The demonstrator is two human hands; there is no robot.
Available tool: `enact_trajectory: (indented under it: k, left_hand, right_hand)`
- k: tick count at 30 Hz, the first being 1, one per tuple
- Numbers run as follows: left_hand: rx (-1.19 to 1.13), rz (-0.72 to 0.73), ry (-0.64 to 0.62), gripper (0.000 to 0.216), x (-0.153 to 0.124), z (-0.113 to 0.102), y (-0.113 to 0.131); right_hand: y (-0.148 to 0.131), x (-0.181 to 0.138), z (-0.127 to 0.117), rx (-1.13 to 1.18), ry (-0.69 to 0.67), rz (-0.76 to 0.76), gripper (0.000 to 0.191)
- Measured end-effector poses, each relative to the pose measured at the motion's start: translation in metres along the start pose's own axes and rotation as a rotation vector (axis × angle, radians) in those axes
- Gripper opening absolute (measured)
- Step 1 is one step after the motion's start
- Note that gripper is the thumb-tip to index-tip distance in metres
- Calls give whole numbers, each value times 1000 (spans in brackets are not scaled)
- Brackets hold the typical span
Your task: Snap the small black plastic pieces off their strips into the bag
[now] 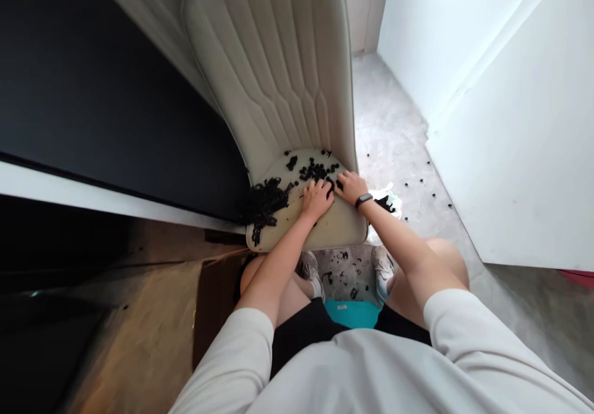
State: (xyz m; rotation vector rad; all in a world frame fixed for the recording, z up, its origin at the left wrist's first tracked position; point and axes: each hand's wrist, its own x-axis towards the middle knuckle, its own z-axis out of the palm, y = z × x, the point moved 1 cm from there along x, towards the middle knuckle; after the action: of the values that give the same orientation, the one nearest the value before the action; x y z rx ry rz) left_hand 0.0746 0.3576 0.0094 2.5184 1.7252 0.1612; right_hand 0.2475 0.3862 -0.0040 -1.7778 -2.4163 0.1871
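Note:
A cream padded chair [278, 73] stands in front of me, its seat [334, 225] strewn with small black pieces. My left hand [316, 198] rests on the seat with curled fingers, touching a cluster of black pieces [318, 171]. My right hand [351, 186], a black band on its wrist, lies beside it with fingers bent among the same pieces. What the fingers pinch is too small to make out. A larger heap of tangled black parts [265, 202] lies at the seat's left edge.
A dark panel [93, 104] runs along the left, a brown cardboard sheet [153, 327] lies below it. White walls [510, 123] close the right. Black bits dot the grey floor [408, 148]. A white bag [387, 198] sits by the chair; a teal stool [351, 313] is under me.

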Motion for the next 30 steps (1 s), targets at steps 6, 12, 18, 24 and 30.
enact_trajectory:
  k: [6,12,18,24,30]
  left_hand:
    - [40,-70,-3,33,-2,1,-1]
    - [30,-53,-11,32,-6,6,-6]
    - [12,13,-51,32,-7,9,-10]
    - [-34,26,-95,37,-4,15,-13]
    - [-95,93,-111,37,-1,17,-21]
  right_hand:
    - [-4,3,-7,-41,-52,-130,43]
    - [-6,5,-7,-62,-124,-209,42]
    - [-6,-1,-8,-86,-177,-289,43]
    - [-9,5,-9,-111,-254,-375,44]
    - [-5,5,-12,-145,-318,-435,43]
